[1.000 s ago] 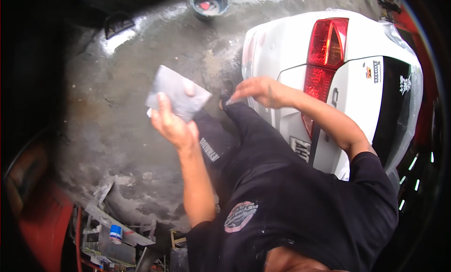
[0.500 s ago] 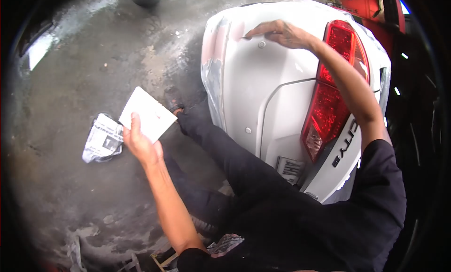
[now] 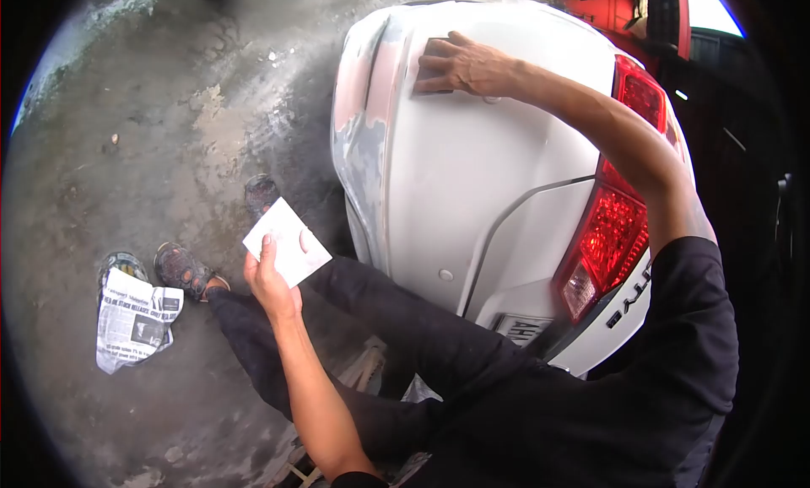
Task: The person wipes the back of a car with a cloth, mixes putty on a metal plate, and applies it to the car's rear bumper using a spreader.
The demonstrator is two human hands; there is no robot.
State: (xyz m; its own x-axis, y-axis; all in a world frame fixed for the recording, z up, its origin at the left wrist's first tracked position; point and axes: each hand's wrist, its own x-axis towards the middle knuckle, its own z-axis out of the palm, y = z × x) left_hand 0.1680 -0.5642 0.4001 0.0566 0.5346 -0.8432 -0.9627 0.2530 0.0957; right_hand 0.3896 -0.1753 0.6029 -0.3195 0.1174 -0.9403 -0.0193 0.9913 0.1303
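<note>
A flat white square board (image 3: pixel 291 242) is held in my left hand (image 3: pixel 272 281), thumb on top of it, above the floor and my leg. My right hand (image 3: pixel 460 64) lies with its fingers spread on the white bumper (image 3: pixel 472 159) of a car, its fingertips by the pinkish and grey patches (image 3: pixel 386 79) near the bumper's edge. No object shows in the right hand. The red tail light (image 3: pixel 620 226) is to the right, below the right forearm.
Crumpled newspaper (image 3: pixel 139 323) lies on the grey floor (image 3: pixel 202 142) at the left, beside my shoe (image 3: pixel 179 267). A licence plate (image 3: pixel 521 328) is on the car. Red equipment (image 3: pixel 603 16) stands at the top right.
The view has shifted. My right hand has flattened, with its fingers now spread on the bumper. Both of my shoes now show. The board is still in my left hand.
</note>
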